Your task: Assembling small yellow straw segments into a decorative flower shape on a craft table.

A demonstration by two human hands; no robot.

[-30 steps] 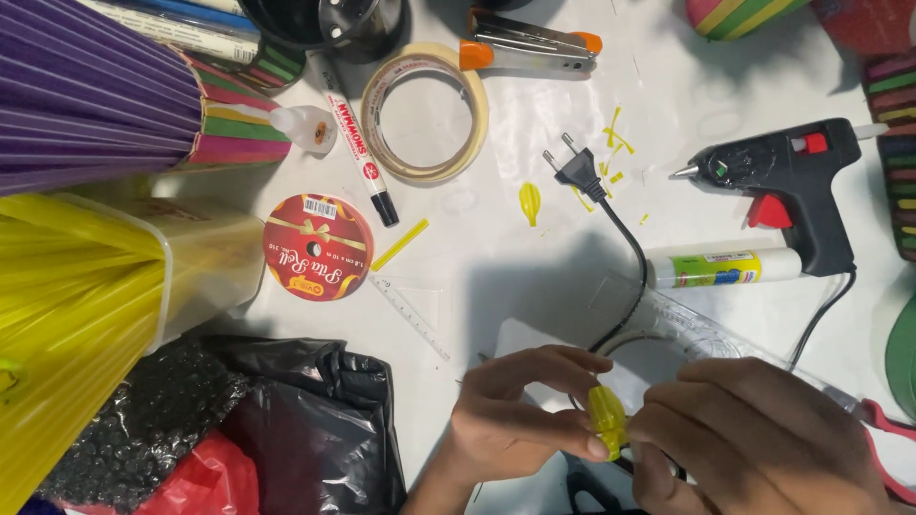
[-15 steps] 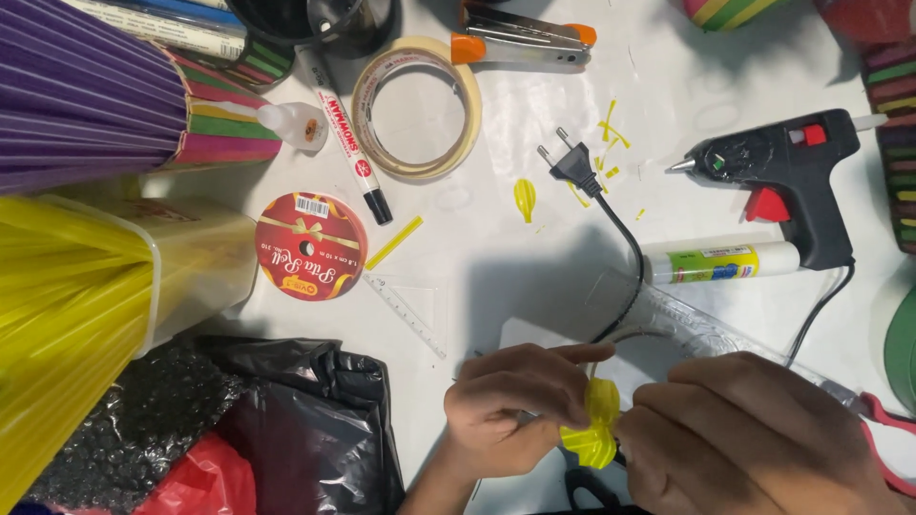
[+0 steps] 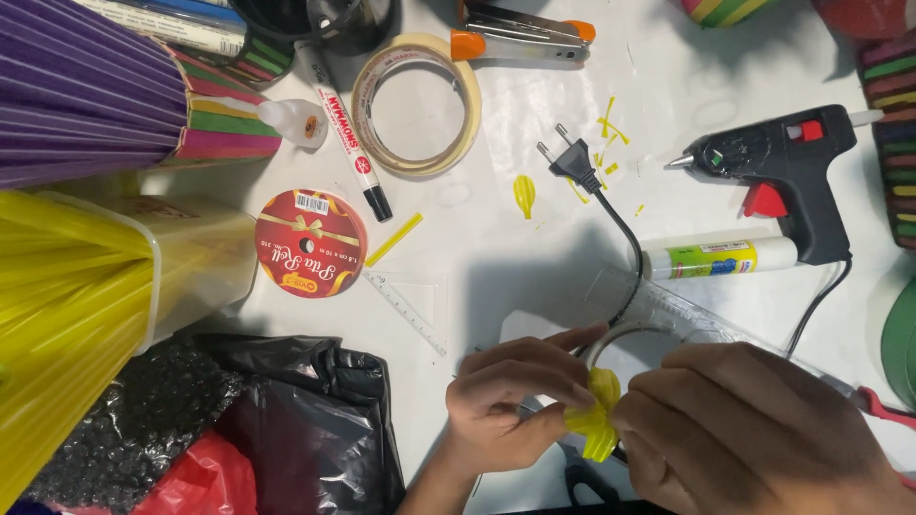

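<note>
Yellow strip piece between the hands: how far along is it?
Done: the yellow piece is already bunched into ribbed loops, and cut yellow scraps lie by the plug. In hand: left hand and right hand pinch it together at its middle. Left, likely: fixing it; the glue gun lies untouched, its plug loose on the table.

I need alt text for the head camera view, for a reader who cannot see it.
Two bare hands, left hand and right hand, pinch a small yellow ribbon bow over a white table. Above lie a black glue gun, glue stick, tape roll and red ribbon spool.
</note>
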